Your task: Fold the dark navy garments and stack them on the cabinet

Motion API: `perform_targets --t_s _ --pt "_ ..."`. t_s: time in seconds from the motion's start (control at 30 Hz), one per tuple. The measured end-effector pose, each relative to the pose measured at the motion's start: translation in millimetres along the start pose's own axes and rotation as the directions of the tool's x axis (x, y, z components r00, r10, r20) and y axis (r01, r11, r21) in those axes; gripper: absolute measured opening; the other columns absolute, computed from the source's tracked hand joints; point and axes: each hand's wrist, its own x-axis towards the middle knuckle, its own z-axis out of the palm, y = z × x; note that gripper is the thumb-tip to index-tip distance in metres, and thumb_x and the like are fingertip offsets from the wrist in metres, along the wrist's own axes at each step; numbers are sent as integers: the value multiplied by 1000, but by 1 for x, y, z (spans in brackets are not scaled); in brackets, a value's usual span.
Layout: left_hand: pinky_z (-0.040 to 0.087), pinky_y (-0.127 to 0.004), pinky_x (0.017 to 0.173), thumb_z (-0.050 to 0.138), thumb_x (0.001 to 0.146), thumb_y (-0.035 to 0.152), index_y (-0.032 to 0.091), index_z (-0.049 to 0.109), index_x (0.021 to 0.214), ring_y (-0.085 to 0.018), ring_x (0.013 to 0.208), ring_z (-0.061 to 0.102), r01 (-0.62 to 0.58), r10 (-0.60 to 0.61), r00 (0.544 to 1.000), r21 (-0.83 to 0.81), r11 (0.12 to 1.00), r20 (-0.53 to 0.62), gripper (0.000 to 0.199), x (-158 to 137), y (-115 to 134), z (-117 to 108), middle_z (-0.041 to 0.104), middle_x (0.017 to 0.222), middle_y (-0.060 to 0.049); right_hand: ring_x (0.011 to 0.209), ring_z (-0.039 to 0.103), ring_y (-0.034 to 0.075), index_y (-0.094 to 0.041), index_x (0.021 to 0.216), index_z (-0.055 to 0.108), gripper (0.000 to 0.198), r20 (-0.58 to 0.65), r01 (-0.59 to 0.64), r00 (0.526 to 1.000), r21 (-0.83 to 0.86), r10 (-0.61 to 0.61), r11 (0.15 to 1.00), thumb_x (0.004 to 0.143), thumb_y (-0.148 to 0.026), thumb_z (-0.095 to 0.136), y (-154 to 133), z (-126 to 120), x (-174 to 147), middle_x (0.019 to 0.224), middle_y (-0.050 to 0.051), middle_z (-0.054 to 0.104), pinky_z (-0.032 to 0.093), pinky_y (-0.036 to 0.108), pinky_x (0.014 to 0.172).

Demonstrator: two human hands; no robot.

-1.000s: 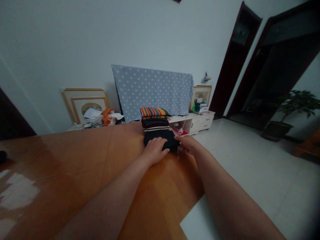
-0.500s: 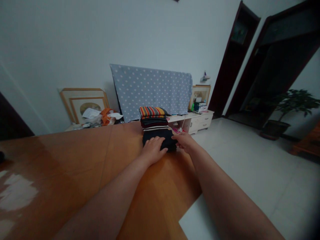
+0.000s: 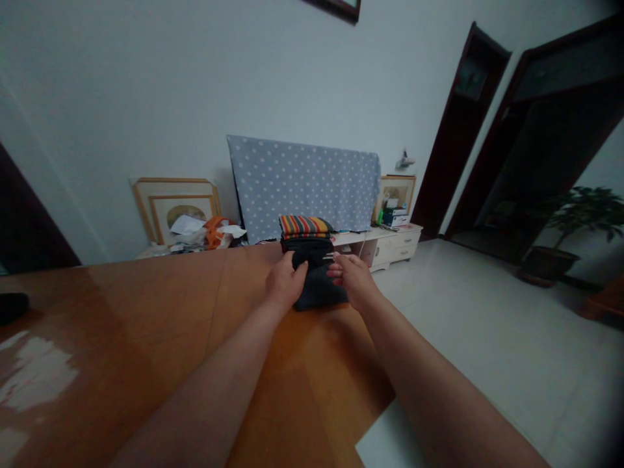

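Note:
A dark folded garment (image 3: 310, 252) is raised at its near side, between my two hands. My left hand (image 3: 285, 281) grips its left edge, fingers behind the cloth and thumb in front. On the right edge, my right hand (image 3: 355, 278) closes with curled fingers. Below them another dark folded garment (image 3: 319, 291) lies on the wooden table (image 3: 253, 364). Just behind stands a pile of folded clothes topped by a striped cloth (image 3: 305, 225) in red, yellow and grey; the held garment covers much of its front.
A white sheet (image 3: 390, 442) lies at the table's near right edge, and a dark object (image 3: 12, 307) at far left. Beyond stand a white cabinet (image 3: 397, 250), a polka-dot cover (image 3: 302, 179) and framed pictures (image 3: 178, 208). A potted plant (image 3: 548, 260) is on the floor at right.
Both hands have lifted the upper dark garment from the near stack and tilted it up toward the pile behind. My left hand went from lying flat on top to gripping the left edge.

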Motion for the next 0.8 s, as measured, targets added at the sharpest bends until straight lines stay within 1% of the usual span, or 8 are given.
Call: perform_targets --t_s 0.1,0.17,0.23,0.33,0.43,0.53,0.67,0.8 --pt "49 -33 87 63 86 37 21 68 110 -24 95 66 1 -44 990 -310 951 -132 29 16 2 -15 73 100 -6 67 65 14 -20 85 59 28 -58 -39 997 50 42 998 81 -46 70 5 0 4 79 3 66 46 22 52" --pt "51 -34 85 66 83 37 20 68 108 -23 91 67 33 -122 983 -517 855 -138 30 24 9 -24 73 97 -5 72 65 15 -20 86 61 30 -29 -56 998 90 59 994 80 -47 72 11 3 4 81 4 66 51 24 59" --pt "54 -36 83 70 80 38 19 67 111 -23 87 69 72 -199 975 -714 697 -95 36 28 20 -30 73 96 -4 81 66 17 -21 90 63 34 20 -80 997 122 79 989 78 -50 75 16 9 2 87 5 68 54 27 69" --pt "55 -41 88 72 79 36 20 63 118 -23 91 71 101 -272 962 -914 393 -11 44 30 39 -35 74 103 -5 96 67 20 -23 101 65 43 117 -190 979 189 170 964 76 -57 75 16 16 -8 100 7 71 55 31 81" --pt "53 -44 95 68 82 37 18 64 121 -26 102 70 193 -302 943 -970 147 141 43 29 53 -37 74 112 -10 103 66 23 -26 116 63 54 348 -385 897 304 275 872 80 -67 65 5 20 -24 112 8 71 56 38 84" --pt "50 -46 101 61 87 42 15 66 120 -28 109 68 266 -295 921 -964 -4 255 42 26 58 -36 72 118 -13 102 68 25 -27 125 60 57 531 -493 809 381 251 782 84 -67 60 -4 21 -33 118 8 71 57 42 82" --pt "49 -46 103 58 89 41 15 67 121 -28 111 68 305 -358 876 -946 -110 324 42 24 48 -30 72 118 -13 89 70 20 -26 121 61 39 437 -421 873 452 216 786 84 -35 69 0 20 -26 109 4 74 59 33 71" --pt "52 -46 100 61 87 40 16 66 122 -28 105 69 392 -385 820 -905 -163 424 43 26 32 -24 74 113 -13 80 70 17 -23 115 62 40 302 -345 926 441 225 829 77 -14 67 12 13 -7 102 3 75 58 27 64"
